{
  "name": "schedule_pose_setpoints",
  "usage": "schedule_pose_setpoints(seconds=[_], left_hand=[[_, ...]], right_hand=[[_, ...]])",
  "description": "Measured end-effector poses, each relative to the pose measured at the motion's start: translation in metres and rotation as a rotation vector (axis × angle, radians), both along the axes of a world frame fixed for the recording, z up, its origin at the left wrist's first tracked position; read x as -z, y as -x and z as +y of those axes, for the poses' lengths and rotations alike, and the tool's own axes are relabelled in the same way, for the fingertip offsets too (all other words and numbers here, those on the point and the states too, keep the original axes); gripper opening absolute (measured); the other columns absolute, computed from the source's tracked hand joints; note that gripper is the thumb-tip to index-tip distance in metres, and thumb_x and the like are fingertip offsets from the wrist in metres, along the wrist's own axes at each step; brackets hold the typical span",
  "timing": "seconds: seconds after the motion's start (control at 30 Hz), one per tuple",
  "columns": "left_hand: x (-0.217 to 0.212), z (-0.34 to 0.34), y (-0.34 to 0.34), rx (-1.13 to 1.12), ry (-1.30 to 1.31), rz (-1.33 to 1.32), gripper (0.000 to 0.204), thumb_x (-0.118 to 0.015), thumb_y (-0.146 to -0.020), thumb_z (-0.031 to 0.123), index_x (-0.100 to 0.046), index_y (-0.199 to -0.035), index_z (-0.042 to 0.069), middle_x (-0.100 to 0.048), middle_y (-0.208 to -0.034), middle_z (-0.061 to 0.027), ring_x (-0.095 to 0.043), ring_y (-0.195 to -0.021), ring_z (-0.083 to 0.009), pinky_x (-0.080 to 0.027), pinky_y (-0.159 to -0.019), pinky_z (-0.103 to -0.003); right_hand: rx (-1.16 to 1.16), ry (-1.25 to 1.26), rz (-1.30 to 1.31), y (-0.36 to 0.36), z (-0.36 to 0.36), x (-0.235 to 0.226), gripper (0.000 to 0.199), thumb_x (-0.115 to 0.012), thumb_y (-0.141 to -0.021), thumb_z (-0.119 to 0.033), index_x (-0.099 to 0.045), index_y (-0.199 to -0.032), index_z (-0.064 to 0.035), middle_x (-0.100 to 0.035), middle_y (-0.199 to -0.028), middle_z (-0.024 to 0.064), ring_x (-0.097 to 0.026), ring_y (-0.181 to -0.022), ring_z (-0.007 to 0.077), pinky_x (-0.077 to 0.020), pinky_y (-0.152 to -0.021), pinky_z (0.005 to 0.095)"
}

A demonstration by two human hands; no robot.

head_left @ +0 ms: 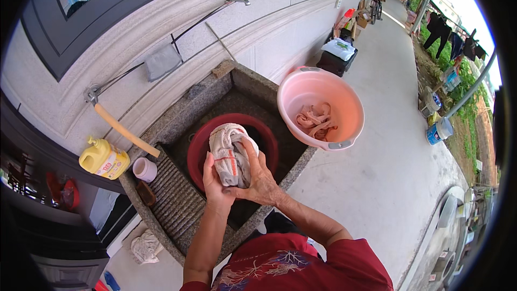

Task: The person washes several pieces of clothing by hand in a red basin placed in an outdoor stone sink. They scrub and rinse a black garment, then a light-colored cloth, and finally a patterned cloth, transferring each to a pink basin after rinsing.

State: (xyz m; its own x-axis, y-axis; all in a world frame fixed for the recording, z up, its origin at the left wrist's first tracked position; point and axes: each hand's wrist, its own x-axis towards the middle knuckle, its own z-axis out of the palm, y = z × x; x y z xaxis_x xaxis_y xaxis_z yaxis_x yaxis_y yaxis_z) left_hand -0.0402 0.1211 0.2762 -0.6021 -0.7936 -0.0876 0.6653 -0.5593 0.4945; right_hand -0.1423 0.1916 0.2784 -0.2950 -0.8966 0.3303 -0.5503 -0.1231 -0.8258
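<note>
A bunched white and grey cloth (230,151) with orange-red stripes is held between both my hands. My left hand (218,183) cups its lower left side, thumb raised along the edge. Fingers of my right hand (258,180) wrap over its right side. Below the cloth is a dark red basin (196,153), standing inside a grey stone sink (161,116); the cloth and my hands hide part of the basin's inside. Close to my left forearm lies the sink's ribbed washboard slope (180,194).
A pink tub (323,86) with wet pinkish fabric (318,121) stands right of the sink. On the left rim are a yellow jug (105,159), a white cup (144,169) and a brown brush (146,193). A hose (126,129) hangs from a wall tap. Another cloth (145,247) lies lower left.
</note>
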Motion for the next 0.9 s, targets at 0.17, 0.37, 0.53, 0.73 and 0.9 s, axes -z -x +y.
schedule_pose_setpoints(seconds=[0.17,0.37,0.53,0.73,0.9], left_hand=[[-0.041,0.012,0.042,0.268,0.598,-0.198,0.088,-0.052,-0.081,0.058,-0.019,-0.145,0.009,-0.029,-0.144,-0.0084,-0.029,-0.128,-0.0214,-0.022,-0.103,-0.039],[0.012,-0.025,0.045,0.212,0.248,-0.659,0.033,-0.059,-0.088,0.029,-0.056,-0.112,0.007,-0.062,-0.101,-0.0051,-0.057,-0.087,-0.0127,-0.045,-0.074,-0.028],[0.108,-0.037,0.029,0.13,0.185,-0.995,0.035,-0.062,-0.085,0.03,-0.055,-0.111,0.008,-0.061,-0.098,-0.0039,-0.055,-0.084,-0.0129,-0.046,-0.069,-0.028],[0.189,-0.04,-0.009,0.014,0.187,-1.213,0.03,-0.065,-0.082,0.02,-0.059,-0.105,0.001,-0.061,-0.097,-0.0046,-0.055,-0.086,-0.0111,-0.044,-0.072,-0.026],[0.222,-0.033,-0.02,0.014,0.082,-1.244,0.028,-0.061,-0.084,0.015,-0.058,-0.107,-0.001,-0.06,-0.093,-0.0061,-0.054,-0.085,-0.0117,-0.043,-0.074,-0.025]], right_hand=[[0.005,0.191,-0.728,0.09,0.008,-0.03,0.083,-0.068,-0.069,-0.004,-0.028,-0.141,-0.0076,-0.045,-0.131,0.0095,-0.043,-0.121,0.0205,-0.0323,-0.102,0.0341],[0.305,-0.006,-0.23,0.205,-0.011,-0.038,0.076,-0.07,-0.07,-0.011,-0.035,-0.137,-0.016,-0.053,-0.12,0.0189,-0.048,-0.113,0.0333,-0.0394,-0.096,0.0409],[0.57,-0.5,0.173,0.284,-0.024,0.045,0.07,-0.066,-0.073,-0.033,-0.035,-0.136,-0.0289,-0.039,-0.128,0.0255,-0.04,-0.115,0.0483,-0.0372,-0.095,0.0521],[0.335,-0.931,0.36,0.3,-0.03,0.048,0.063,-0.054,-0.078,-0.036,-0.035,-0.137,-0.0282,-0.029,-0.134,0.0286,-0.035,-0.118,0.0509,-0.0336,-0.097,0.0556],[0.418,-0.222,0.709,0.23,-0.036,0.005,0.049,-0.062,-0.075,-0.01,-0.051,-0.123,-0.0106,-0.038,-0.13,0.0223,-0.043,-0.114,0.041,-0.0395,-0.089,0.0535]])
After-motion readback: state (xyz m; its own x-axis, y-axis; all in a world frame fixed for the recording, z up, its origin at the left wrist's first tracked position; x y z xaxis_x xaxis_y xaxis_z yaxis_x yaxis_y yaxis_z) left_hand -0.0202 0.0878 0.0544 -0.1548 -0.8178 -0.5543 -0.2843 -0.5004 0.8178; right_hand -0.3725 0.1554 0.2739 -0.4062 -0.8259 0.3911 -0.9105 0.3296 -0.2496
